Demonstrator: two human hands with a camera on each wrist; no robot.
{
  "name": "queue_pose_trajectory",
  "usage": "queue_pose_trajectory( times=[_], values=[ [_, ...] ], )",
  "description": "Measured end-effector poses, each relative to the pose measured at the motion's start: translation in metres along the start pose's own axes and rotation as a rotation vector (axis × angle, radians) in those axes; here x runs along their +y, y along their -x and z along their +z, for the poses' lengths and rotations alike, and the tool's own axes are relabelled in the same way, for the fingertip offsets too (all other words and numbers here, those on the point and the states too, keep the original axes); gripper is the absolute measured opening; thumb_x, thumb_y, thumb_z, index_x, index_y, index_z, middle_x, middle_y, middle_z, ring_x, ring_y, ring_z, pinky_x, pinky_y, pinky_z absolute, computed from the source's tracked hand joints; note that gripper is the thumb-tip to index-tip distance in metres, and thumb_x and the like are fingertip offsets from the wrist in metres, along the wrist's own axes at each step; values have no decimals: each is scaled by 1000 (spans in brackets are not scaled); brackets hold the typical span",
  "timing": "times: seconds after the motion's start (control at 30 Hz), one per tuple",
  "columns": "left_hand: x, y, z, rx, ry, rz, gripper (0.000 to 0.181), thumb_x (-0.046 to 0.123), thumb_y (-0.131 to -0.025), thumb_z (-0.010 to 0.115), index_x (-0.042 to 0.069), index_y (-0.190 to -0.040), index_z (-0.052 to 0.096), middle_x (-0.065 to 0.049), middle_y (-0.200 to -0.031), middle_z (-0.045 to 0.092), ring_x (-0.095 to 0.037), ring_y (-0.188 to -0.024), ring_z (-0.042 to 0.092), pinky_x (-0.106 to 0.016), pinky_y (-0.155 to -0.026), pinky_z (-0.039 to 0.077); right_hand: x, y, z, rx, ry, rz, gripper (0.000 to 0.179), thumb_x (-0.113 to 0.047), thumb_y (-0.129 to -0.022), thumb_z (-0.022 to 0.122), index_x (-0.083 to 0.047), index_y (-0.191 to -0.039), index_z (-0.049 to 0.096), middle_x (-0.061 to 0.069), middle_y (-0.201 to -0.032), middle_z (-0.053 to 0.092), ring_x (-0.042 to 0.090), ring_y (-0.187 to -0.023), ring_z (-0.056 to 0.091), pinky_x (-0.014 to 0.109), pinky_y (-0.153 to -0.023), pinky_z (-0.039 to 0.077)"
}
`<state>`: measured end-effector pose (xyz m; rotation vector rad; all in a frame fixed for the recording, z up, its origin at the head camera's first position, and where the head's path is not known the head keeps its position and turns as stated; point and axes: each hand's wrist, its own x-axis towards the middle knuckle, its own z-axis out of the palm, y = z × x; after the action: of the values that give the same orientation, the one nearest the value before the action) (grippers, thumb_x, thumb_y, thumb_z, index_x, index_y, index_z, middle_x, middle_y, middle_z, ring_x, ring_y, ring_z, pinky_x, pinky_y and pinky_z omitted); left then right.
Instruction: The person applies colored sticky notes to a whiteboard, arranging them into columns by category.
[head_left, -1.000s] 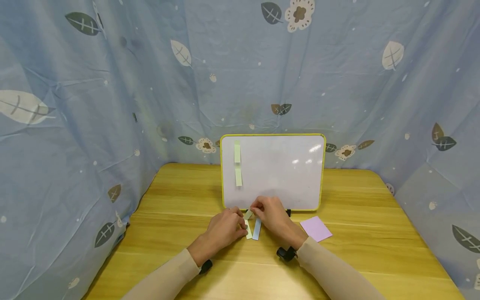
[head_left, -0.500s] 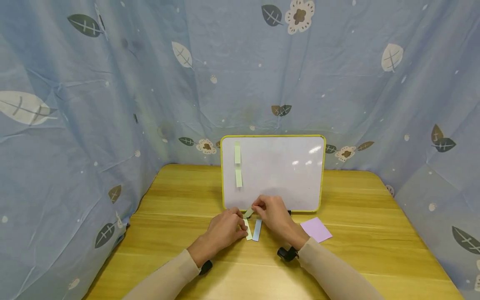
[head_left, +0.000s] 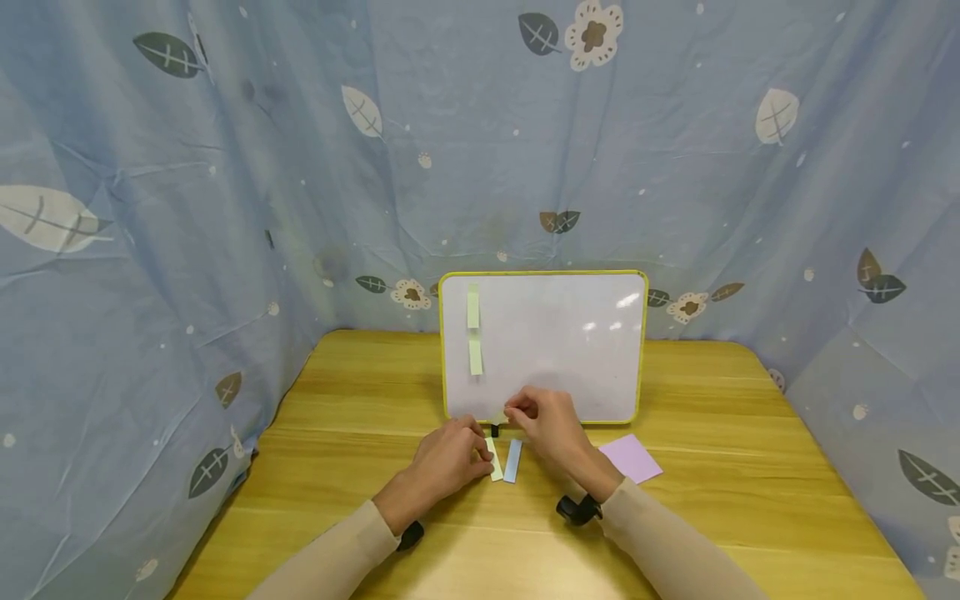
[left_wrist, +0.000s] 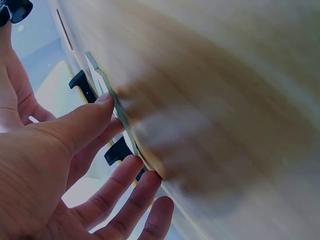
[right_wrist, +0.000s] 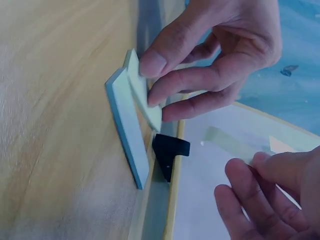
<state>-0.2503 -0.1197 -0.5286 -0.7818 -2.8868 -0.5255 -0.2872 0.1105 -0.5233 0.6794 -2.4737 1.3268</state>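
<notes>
My left hand (head_left: pixel 448 454) grips a narrow pale green sticky-note pad (right_wrist: pixel 137 85) on the table, thumb on one side and fingertips on the other. Between thumb and forefinger of my right hand (head_left: pixel 551 429) is one thin pale green sticky note (right_wrist: pixel 229 143), held by its end close to the lower edge of the whiteboard (head_left: pixel 558 346). A narrow light blue sticky-note pad (head_left: pixel 513 461) lies just right of the green one, touched by neither hand. Two green sticky notes (head_left: pixel 473 307) hang one above the other at the board's left side.
The yellow-framed board stands upright on black feet (right_wrist: pixel 170 150) at the back of the wooden table (head_left: pixel 375 375). A square pink sticky-note pad (head_left: pixel 632 457) lies by my right wrist. Blue patterned curtains (head_left: pixel 480 167) surround the table on the back and sides.
My right hand has drawn the green note up and away from the pad, toward the board's lower edge. The left hand has stayed in place on the pad.
</notes>
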Motion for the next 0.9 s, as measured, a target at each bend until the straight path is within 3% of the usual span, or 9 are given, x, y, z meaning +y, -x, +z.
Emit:
queue_pose_trajectory(
  times=[0.13, 0.23, 0.37, 0.53, 0.7, 0.9],
  values=[
    [-2, 0, 1, 4, 13, -1, 9, 27, -92, 103, 23, -90, 94, 0, -116, 80, -22, -103, 77, -38, -79, 67, -2, 2, -3, 26, -37, -11, 6, -9, -108, 83, -12, -105, 87, 2, -95, 89, 22, -83, 88, 22, -67, 64],
    [-3, 1, 1, 4, 28, 0, 9, 26, -92, 102, 23, -90, 94, 1, -115, 80, -22, -103, 77, -38, -79, 67, -13, 4, -6, 39, -62, 73, 8, -4, -107, 83, -12, -106, 87, 6, -96, 90, 32, -88, 90, 20, -62, 58],
    [-4, 1, 1, 11, 47, -9, 8, 26, -93, 101, 24, -92, 94, 2, -115, 80, -21, -104, 78, -39, -81, 67, -20, 4, -8, 57, -129, 120, 9, -2, -105, 84, -10, -108, 87, 9, -100, 91, 38, -93, 90, 18, -62, 56],
    [-3, 1, -2, 30, 39, -27, 7, 26, -98, 97, 21, -98, 93, 1, -114, 80, -19, -97, 77, -36, -77, 64, -24, 7, -9, 76, -205, 112, 8, -1, -105, 84, -6, -110, 87, 12, -107, 91, 43, -96, 90, 17, -72, 64],
    [-4, -2, -8, 71, 60, -59, 8, 25, -101, 93, 17, -105, 92, -1, -114, 81, -13, -86, 72, -32, -72, 59, -25, 8, -9, 102, -255, 96, 8, -3, -104, 86, -5, -111, 88, 13, -115, 91, 48, -97, 89, 18, -71, 64],
    [-9, -1, -12, 154, 95, -86, 7, 23, -104, 91, 19, -110, 91, -1, -115, 81, -22, -97, 83, -36, -78, 66, -23, 9, -8, 135, -276, 77, 8, -5, -101, 91, -9, -108, 90, 12, -113, 91, 47, -96, 89, 20, -79, 68]
  ],
)
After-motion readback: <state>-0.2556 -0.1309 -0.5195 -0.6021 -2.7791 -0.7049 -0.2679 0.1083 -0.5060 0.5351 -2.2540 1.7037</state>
